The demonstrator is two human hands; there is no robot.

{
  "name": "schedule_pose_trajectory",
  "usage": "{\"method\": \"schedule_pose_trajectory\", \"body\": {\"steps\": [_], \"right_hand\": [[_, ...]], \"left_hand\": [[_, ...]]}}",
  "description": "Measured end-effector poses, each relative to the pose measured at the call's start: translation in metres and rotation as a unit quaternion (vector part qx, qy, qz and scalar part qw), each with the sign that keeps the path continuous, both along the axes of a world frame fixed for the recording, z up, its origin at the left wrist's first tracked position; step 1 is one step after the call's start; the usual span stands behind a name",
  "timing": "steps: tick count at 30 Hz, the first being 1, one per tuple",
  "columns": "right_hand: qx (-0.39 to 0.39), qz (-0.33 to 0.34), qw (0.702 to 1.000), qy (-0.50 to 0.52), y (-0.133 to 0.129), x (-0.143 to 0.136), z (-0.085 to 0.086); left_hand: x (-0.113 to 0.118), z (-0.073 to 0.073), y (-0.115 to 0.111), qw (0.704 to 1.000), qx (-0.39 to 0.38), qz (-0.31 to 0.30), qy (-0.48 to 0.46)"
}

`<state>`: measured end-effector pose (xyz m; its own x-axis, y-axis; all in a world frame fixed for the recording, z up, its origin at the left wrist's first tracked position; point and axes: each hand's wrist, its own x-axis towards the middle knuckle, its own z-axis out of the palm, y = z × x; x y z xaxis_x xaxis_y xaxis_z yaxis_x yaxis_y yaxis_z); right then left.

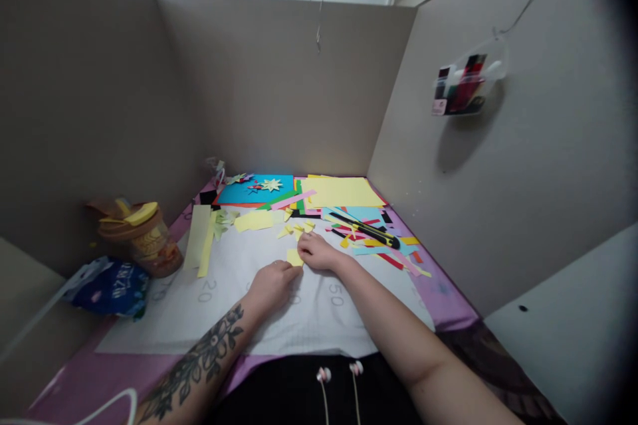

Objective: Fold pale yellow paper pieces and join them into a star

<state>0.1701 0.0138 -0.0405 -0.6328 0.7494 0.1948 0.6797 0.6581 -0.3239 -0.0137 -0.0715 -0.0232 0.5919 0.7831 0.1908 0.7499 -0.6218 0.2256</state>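
Note:
A small square of yellow paper [294, 256] lies on the white sheet [319, 325] in front of me. My left hand [276, 284] presses its fingers together at the square's lower edge. At the upper right edge of the same paper, my right hand [316, 252] has its fingers curled in and closed on it. Just beyond my hands sit several small folded yellow paper pieces [298, 229]. Behind them is a wider yellow paper strip [255, 220]. My fingertips partly cover the square.
Right of my hands, a black and yellow utility knife [379, 236] lies among coloured paper strips [391, 260]. Yellow sheets [343, 191] and a blue sheet [256, 194] with paper stars [272, 184] are at the back. A lidded cup [154, 239] and a blue packet [112, 287] stand left.

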Motion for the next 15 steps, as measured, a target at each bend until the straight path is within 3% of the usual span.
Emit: {"method": "schedule_pose_trajectory", "body": {"steps": [15], "right_hand": [[0.011,-0.004,1.0,0.013,-0.0001,-0.0006,-0.0036]], "left_hand": [[0.0034,-0.0003,0.0009,0.999,0.008,-0.014,-0.028]]}}
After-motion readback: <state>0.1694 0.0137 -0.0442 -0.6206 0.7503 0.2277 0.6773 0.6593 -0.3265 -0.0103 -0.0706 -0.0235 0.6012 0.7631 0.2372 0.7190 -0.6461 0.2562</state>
